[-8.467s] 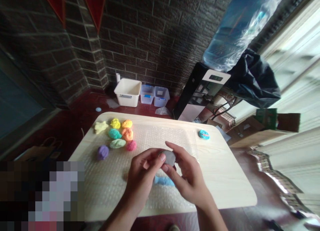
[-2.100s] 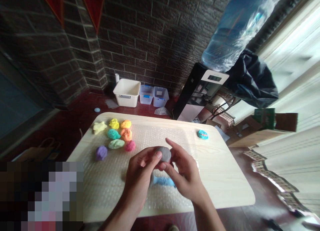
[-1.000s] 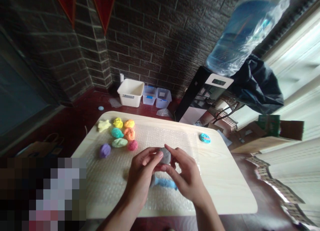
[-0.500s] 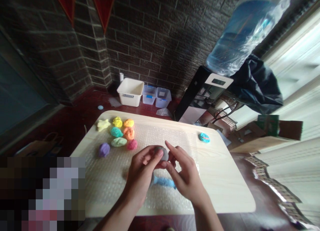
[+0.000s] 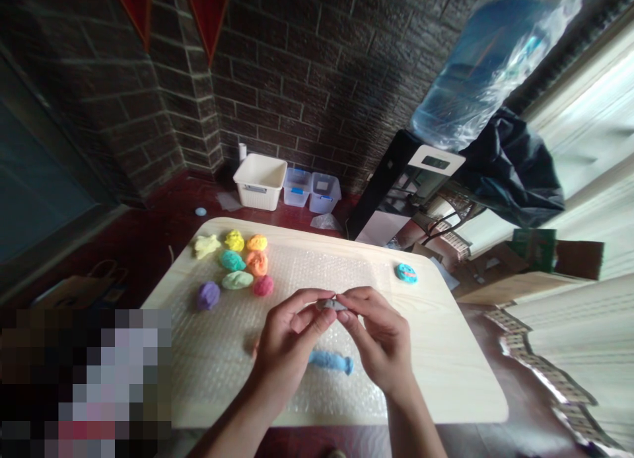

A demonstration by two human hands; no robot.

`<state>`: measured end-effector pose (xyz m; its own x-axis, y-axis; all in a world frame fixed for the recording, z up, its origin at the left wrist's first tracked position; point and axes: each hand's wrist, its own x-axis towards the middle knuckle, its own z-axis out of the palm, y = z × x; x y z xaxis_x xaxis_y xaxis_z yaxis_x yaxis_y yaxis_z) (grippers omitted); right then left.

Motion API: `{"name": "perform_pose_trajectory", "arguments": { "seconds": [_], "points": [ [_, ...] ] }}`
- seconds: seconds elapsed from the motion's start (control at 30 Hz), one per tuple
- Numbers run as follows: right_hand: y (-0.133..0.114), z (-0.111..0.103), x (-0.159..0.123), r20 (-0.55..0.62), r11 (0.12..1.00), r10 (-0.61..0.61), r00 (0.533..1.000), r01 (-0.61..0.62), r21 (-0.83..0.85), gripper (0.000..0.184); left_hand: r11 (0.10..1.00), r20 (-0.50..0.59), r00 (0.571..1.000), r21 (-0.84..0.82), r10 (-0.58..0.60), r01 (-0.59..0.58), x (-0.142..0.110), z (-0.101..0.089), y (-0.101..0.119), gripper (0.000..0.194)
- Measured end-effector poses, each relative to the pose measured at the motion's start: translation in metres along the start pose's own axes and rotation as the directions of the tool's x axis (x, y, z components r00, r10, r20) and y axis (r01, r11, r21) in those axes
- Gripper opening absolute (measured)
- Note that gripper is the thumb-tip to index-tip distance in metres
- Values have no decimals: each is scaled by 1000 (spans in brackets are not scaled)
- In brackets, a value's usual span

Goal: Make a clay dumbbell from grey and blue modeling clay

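A small grey lump of modelling clay [image 5: 331, 304] is pinched between the fingertips of both hands above the table. My left hand [image 5: 292, 322] grips its left side, thumb in front and fingers behind. From the right, my right hand [image 5: 379, 332] presses on it with thumb and forefinger. Below them a blue roll of clay [image 5: 331, 361] lies on bubble wrap [image 5: 222, 365], its left end hidden by my left hand. Something brownish-orange [image 5: 255, 347] peeks out left of that hand, mostly covered.
Several clay lumps sit at the table's left, among them a purple lump [image 5: 208, 295], a pink lump [image 5: 263, 285] and a teal lump [image 5: 232, 260]. A blue round piece [image 5: 407, 273] lies at the right of the table [image 5: 446, 352]. Behind stand a white bin [image 5: 260, 184] and a water dispenser [image 5: 396, 187].
My right hand has closed in, its raised forefinger now down on the grey clay. The clay has been turned and shows a thinner edge. More of the blue roll's right end is visible.
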<state>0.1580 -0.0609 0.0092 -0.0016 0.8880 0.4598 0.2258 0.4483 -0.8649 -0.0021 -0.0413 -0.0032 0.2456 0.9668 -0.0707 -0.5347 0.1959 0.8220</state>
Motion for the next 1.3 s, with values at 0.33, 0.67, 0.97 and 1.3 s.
{"name": "perform_pose_trajectory", "arguments": {
  "seconds": [0.33, 0.67, 0.97, 1.3],
  "points": [
    [-7, 4, 4, -15, 968, 125, 992, -118, 223, 12, 990, 26, 991, 43, 133, -134, -2, 3, 8, 19],
    [-2, 3, 6, -11, 932, 183, 983, -170, 320, 4, 974, 115, 977, 120, 180, -193, -5, 3, 7, 16],
    [-1, 2, 3, -19, 931, 203, 979, -187, 314, 1, 979, 78, 986, 126, 149, -158, -6, 6, 8, 8],
    [-7, 6, 6, -8, 932, 216, 976, -204, 301, 3, 987, 97, 984, 49, 149, -154, -4, 4, 10, 10]
  ]
}}
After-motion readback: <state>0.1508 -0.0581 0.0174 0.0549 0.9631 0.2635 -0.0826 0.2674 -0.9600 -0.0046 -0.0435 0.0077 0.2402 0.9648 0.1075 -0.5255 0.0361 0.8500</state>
